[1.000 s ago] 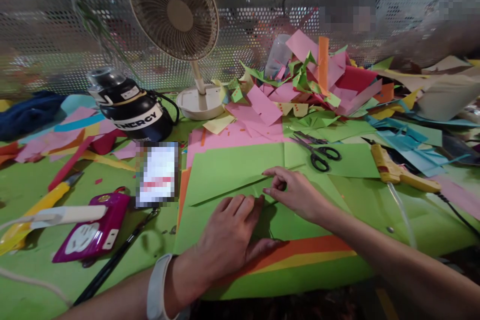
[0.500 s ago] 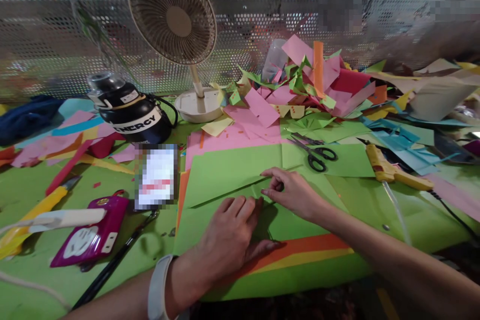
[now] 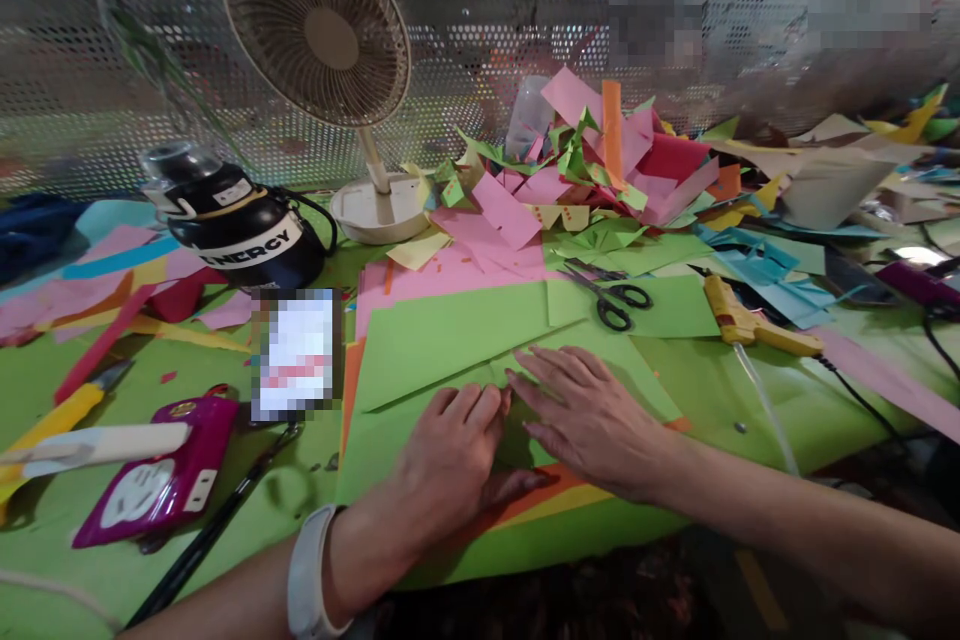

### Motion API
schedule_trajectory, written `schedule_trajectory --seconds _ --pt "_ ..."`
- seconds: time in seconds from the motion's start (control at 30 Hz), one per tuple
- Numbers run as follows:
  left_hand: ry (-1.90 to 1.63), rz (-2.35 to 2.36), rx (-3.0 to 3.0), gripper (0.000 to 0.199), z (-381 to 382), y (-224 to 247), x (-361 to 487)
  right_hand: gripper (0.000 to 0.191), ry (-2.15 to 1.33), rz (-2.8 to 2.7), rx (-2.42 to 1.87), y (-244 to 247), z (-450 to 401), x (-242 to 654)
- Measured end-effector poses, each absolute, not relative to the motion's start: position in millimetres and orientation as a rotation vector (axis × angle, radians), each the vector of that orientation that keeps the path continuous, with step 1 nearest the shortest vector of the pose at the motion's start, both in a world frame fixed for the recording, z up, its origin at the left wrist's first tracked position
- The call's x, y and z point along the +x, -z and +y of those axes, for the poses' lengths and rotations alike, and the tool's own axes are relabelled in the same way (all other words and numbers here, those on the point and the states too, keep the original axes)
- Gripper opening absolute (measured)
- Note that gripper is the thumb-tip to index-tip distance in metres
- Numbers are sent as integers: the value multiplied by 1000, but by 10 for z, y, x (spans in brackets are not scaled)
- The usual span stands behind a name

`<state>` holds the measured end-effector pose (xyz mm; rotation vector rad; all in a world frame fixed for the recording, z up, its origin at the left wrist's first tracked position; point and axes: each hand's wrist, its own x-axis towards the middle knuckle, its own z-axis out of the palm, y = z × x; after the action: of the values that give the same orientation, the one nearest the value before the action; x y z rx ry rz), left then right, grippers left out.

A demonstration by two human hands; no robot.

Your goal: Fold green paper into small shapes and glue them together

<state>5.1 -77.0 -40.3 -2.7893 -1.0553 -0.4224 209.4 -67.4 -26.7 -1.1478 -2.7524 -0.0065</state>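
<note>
A stack of green paper (image 3: 390,450) lies at the near edge, with orange and yellow sheets showing under its front. My left hand (image 3: 457,450), a white band on its wrist, rests there with its fingers curled in on the paper; the fingertips are mostly hidden. Beside it, my right hand (image 3: 592,415) lies palm down with fingers stretched out over the green paper, holding nothing. Just beyond both hands is a cut green sheet (image 3: 450,340) with a slanting near edge. Black-handled scissors (image 3: 611,295) lie on green paper past my right hand.
A yellow glue gun (image 3: 750,320) with a cord lies right. Paper scraps (image 3: 577,180) pile up at the back, near a desk fan (image 3: 330,40) and a black bottle (image 3: 240,230). Left are a phone (image 3: 296,355), a purple pouch (image 3: 161,470) and a yellow cutter (image 3: 67,420).
My right hand has gone from a pinch above the paper to lying flat with fingers extended, nearer to me. My left hand stays nearly in place. The view has turned slightly right.
</note>
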Motion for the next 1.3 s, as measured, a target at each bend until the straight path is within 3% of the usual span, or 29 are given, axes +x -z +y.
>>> schedule_trajectory --seconds 0.23,0.4,0.53,0.63,0.8,0.93,1.07,1.17,1.3 --pt "409 -1012 -2772 75 -767 389 47 66 109 -2816 -1089 399 -691 2262" --pt "392 -1024 -2769 75 -778 391 44 64 163 -2738 -1155 384 -719 2503" --pt "349 -1068 -2789 73 -800 366 61 46 131 -2595 -1231 246 -705 2536" --pt "265 -1152 -2811 72 -817 347 92 32 -224 -2449 -1447 87 -586 2376" --pt "259 -1183 -2810 75 -835 364 110 42 -1469 -2153 -1734 49 -277 2067" --pt "280 -1220 -2897 66 -788 226 40 40 -1726 -2042 -1711 165 -141 2020" --pt "273 -1932 -3006 56 -608 41 -6 39 -1780 -2087 -1697 152 -104 2033" --pt "-128 -2649 -3185 51 -455 49 37 42 -1793 -2142 -1692 86 -84 2013" --pt "-255 -3005 -3227 49 -355 121 130 44 -1785 -2223 -1694 49 -53 1987"
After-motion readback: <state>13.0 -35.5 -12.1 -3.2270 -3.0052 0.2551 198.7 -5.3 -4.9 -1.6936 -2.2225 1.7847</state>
